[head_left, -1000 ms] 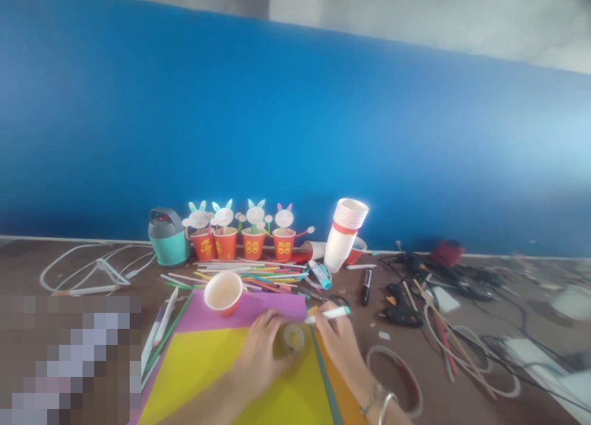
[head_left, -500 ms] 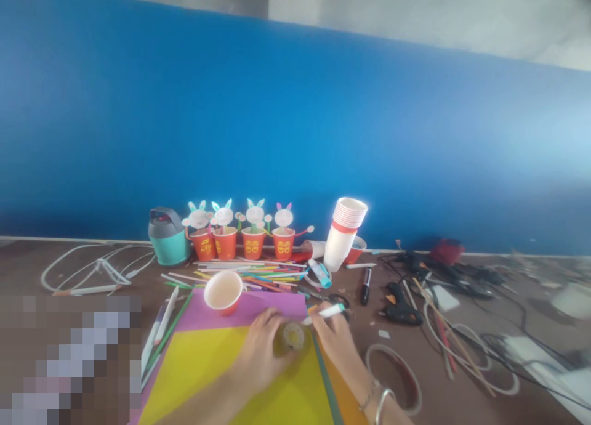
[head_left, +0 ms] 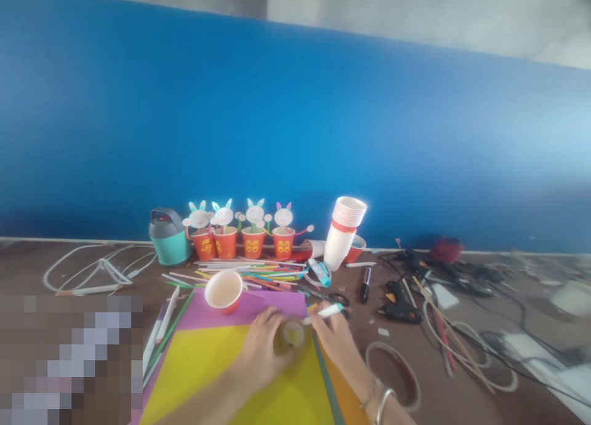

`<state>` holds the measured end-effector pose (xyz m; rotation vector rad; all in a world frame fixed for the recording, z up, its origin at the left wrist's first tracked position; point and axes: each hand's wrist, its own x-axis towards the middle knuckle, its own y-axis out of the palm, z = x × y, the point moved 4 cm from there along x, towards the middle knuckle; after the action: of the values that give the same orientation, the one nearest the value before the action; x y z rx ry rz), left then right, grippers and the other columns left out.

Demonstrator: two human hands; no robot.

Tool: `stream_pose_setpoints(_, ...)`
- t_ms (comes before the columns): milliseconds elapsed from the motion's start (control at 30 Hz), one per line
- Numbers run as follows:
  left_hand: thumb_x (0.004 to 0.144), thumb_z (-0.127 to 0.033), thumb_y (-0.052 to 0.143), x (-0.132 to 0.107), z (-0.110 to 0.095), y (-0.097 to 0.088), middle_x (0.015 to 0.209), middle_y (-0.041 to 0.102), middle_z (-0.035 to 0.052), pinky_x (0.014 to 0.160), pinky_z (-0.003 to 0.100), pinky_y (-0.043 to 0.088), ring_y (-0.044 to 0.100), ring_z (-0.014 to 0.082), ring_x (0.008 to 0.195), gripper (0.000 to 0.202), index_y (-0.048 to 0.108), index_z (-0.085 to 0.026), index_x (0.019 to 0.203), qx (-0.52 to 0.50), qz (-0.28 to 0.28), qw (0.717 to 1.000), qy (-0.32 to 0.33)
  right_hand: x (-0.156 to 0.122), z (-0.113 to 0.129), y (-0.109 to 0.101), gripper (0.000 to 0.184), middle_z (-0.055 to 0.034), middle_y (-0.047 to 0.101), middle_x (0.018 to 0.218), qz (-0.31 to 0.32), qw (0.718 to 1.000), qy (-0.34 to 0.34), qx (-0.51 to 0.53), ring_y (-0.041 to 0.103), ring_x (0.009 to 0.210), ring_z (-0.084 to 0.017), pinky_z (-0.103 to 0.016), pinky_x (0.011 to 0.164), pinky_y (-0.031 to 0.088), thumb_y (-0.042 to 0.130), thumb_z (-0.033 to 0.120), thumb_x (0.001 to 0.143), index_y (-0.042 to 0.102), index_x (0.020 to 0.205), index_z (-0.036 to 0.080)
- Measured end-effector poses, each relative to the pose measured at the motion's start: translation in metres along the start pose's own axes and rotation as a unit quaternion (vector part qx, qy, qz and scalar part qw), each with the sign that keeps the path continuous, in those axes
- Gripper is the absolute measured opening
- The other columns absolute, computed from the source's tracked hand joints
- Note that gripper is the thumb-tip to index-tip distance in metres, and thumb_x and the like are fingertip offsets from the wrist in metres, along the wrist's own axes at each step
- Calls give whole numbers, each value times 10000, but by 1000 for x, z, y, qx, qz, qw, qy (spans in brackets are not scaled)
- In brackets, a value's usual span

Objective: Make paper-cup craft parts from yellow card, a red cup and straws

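Observation:
My left hand [head_left: 263, 348] is closed on a small roll of tape [head_left: 292, 335], its thumb along the near side, low over a yellow paper sheet [head_left: 207, 363]. In my right hand [head_left: 336, 342] is a white marker [head_left: 325, 314] with a teal end, pinched between the fingers and slanting up to the right. The marker's left end sits near the roll, but whether they touch I cannot tell. Beneath the yellow sheet lies purple paper [head_left: 272, 305], bearing a red paper cup [head_left: 224, 291] at its far edge.
Red cups with rabbit figures [head_left: 253, 242] line the back beside a teal pot [head_left: 170, 240]. Coloured sticks [head_left: 249, 270] lie before them. Rightward stand stacked white cups [head_left: 341, 234], with scissors [head_left: 339, 299], a black marker [head_left: 365, 284], a glue gun [head_left: 399, 305] and a tape ring [head_left: 392, 376].
Almost nothing differs. Both hands keep their places with the tape roll and the marker; the view has shifted very slightly.

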<state>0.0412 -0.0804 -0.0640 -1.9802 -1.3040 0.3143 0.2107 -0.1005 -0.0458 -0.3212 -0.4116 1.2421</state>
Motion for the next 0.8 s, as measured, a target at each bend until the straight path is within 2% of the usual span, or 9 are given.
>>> stream_pose_setpoints(200, 617, -178, 679, 3, 1, 1, 1150, 608, 146, 960, 466, 446, 559, 311, 1095, 415, 632, -164, 1030, -1, -15, 1000, 25, -3, -2, 0, 144, 13, 548, 590, 5, 1000, 6, -12, 505, 574, -168, -255, 547, 390, 470, 316, 766, 524, 688, 207)
stream_pose_setpoints(367, 617, -197, 688, 3, 2, 0, 1131, 610, 141, 940, 459, 456, 568, 308, 1074, 393, 635, -168, 1005, -10, -23, 999, 36, -5, 0, -2, 176, 23, 516, 552, 3, 999, 15, -40, 486, 546, -157, -253, 531, 375, 469, 345, 758, 473, 637, 216)
stream_pose_setpoints(500, 622, -204, 688, 2, 1, -1, 1096, 615, 127, 915, 461, 461, 576, 300, 1033, 361, 627, -185, 977, -19, -22, 998, 47, -6, 7, -5, 162, 25, 534, 547, -1, 998, -3, -60, 484, 539, -147, -245, 523, 367, 488, 308, 739, 466, 610, 214)
stream_pose_setpoints(800, 621, -202, 684, 2, 3, 1, 1058, 604, 111, 892, 439, 466, 573, 287, 1008, 355, 630, -193, 972, -27, -35, 996, 72, -20, 7, -6, 216, 21, 543, 502, -45, 997, -24, -59, 491, 496, -153, -244, 489, 361, 530, 348, 751, 502, 591, 206)
